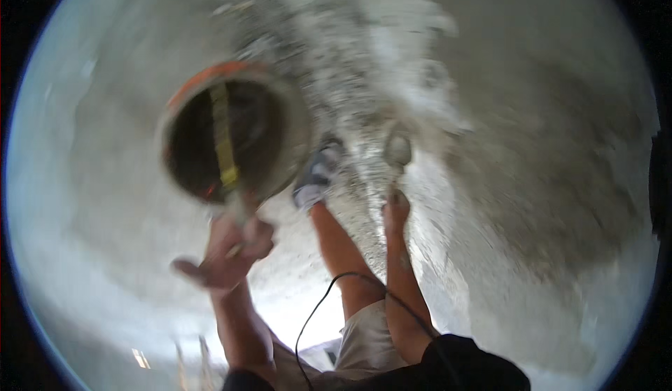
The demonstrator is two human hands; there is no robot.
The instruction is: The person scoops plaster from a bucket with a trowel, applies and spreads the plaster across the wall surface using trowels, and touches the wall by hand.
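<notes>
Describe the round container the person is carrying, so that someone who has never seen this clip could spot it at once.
Start at the pale, dusty concrete floor that fills the view. Above the left hand, left of the person's legs, hangs a round bucket, mouth toward the camera. It is blurred, but its orange rim, dark inside and yellow strip set it apart from the grey ground.

Heavy motion blur smears everything, worst around the bucket (234, 135). Bright glare washes the floor (119, 300) below it, perhaps daylight; right of it lies dimmer grey. Fisheye edges curve dark.
</notes>
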